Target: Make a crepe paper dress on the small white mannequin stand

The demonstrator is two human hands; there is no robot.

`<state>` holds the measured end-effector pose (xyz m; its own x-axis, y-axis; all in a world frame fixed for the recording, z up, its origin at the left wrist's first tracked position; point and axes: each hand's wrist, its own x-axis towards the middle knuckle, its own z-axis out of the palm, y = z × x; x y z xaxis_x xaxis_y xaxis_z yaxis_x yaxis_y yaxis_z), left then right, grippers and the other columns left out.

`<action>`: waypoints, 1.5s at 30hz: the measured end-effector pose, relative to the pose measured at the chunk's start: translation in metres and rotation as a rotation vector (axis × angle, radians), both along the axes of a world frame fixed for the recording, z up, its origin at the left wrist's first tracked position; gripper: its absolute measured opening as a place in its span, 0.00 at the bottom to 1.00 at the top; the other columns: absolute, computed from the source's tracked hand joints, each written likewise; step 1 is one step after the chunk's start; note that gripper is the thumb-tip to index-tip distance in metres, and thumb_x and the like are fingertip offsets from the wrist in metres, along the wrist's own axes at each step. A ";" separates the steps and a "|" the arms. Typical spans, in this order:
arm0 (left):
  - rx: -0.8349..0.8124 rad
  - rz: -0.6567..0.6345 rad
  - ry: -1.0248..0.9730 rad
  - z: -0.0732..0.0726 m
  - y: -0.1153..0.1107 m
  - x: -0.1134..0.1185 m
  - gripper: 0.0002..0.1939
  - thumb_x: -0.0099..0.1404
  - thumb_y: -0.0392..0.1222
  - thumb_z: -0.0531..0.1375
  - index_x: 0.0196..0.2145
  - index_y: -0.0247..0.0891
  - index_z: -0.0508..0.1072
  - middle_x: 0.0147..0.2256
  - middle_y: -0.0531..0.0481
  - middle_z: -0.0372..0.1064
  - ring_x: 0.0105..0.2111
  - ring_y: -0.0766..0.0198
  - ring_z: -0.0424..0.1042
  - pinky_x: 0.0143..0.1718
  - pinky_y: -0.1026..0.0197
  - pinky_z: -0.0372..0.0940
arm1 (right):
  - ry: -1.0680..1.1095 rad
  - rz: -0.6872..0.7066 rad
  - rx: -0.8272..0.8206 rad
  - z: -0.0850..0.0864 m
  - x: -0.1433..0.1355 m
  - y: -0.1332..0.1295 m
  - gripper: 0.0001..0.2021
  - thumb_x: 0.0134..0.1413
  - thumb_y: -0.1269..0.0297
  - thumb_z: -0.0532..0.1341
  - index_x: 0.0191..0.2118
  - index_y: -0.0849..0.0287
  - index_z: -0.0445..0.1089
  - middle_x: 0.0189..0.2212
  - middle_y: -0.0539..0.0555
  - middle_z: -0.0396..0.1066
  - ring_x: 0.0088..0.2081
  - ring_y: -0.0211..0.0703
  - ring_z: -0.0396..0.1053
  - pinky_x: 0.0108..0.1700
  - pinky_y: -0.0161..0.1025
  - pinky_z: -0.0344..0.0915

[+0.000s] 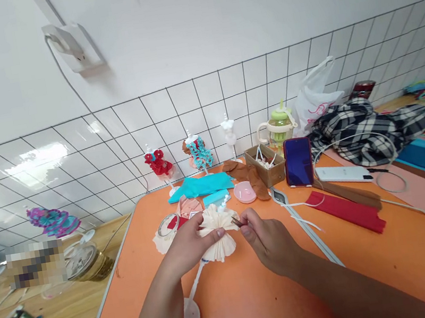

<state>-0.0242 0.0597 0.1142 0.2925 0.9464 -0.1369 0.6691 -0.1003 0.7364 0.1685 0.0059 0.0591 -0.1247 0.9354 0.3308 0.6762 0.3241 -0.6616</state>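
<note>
Cream pleated paper (223, 246) is fanned around a small white mannequin lying tilted over the orange table (292, 307); its round white base (191, 315) points toward me. My left hand (193, 242) holds the pleated paper, thumb pressed on its middle. Just to the right, my right hand (260, 234) pinches a small brown pointed tool, whose tip touches the paper's right edge. A roll of clear tape (168, 225) lies beside my left hand.
Behind stand dressed mannequins (159, 164) (200, 153) and a bare one (228, 130). Turquoise paper (200, 185), a pink dish (244, 191), a cardboard box (266, 166), a phone (298, 162), a green-lidded bottle (282, 126) and red paper (345, 211) surround the work.
</note>
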 end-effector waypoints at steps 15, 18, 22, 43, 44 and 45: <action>0.022 -0.008 0.027 0.000 0.000 0.000 0.23 0.53 0.61 0.60 0.37 0.40 0.70 0.34 0.50 0.72 0.33 0.55 0.71 0.28 0.61 0.61 | 0.023 0.005 -0.104 0.003 0.001 0.000 0.16 0.65 0.52 0.41 0.36 0.55 0.57 0.21 0.45 0.65 0.20 0.38 0.61 0.24 0.34 0.44; 0.020 -0.019 0.038 0.000 -0.001 0.000 0.23 0.54 0.61 0.60 0.37 0.40 0.69 0.35 0.50 0.72 0.34 0.55 0.71 0.29 0.61 0.61 | 0.043 0.005 -0.097 0.002 0.000 0.000 0.15 0.65 0.52 0.41 0.36 0.55 0.57 0.21 0.45 0.65 0.21 0.39 0.62 0.24 0.33 0.44; 0.020 -0.024 0.030 0.000 -0.003 0.000 0.23 0.54 0.61 0.60 0.37 0.39 0.69 0.34 0.49 0.71 0.34 0.55 0.71 0.29 0.61 0.61 | 0.068 0.013 -0.080 0.002 -0.001 0.000 0.14 0.64 0.51 0.43 0.36 0.55 0.56 0.22 0.45 0.65 0.21 0.39 0.62 0.24 0.33 0.44; -0.081 -0.118 -0.107 0.001 -0.002 0.000 0.22 0.54 0.57 0.63 0.41 0.40 0.71 0.38 0.50 0.73 0.38 0.55 0.72 0.34 0.61 0.64 | 0.069 0.059 -0.082 0.006 0.004 -0.001 0.15 0.63 0.49 0.43 0.35 0.55 0.55 0.23 0.45 0.64 0.22 0.38 0.60 0.26 0.33 0.44; -0.095 -0.128 -0.119 0.001 -0.002 -0.001 0.23 0.54 0.57 0.63 0.42 0.41 0.70 0.39 0.50 0.73 0.39 0.54 0.72 0.35 0.60 0.64 | 0.066 0.068 -0.086 0.006 0.004 -0.001 0.15 0.63 0.49 0.43 0.35 0.55 0.55 0.22 0.45 0.63 0.22 0.38 0.59 0.26 0.33 0.44; -0.108 -0.136 -0.129 0.000 -0.003 -0.001 0.23 0.54 0.56 0.63 0.43 0.41 0.70 0.39 0.50 0.73 0.40 0.54 0.72 0.36 0.60 0.65 | 0.064 0.074 -0.089 0.006 0.004 -0.001 0.15 0.63 0.50 0.43 0.35 0.55 0.55 0.22 0.45 0.63 0.22 0.38 0.59 0.26 0.33 0.44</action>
<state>-0.0249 0.0570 0.1143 0.4380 0.8789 -0.1890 0.5547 -0.0988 0.8262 0.1720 0.0052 0.0649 -0.1755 0.9505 0.2566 0.6079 0.3096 -0.7312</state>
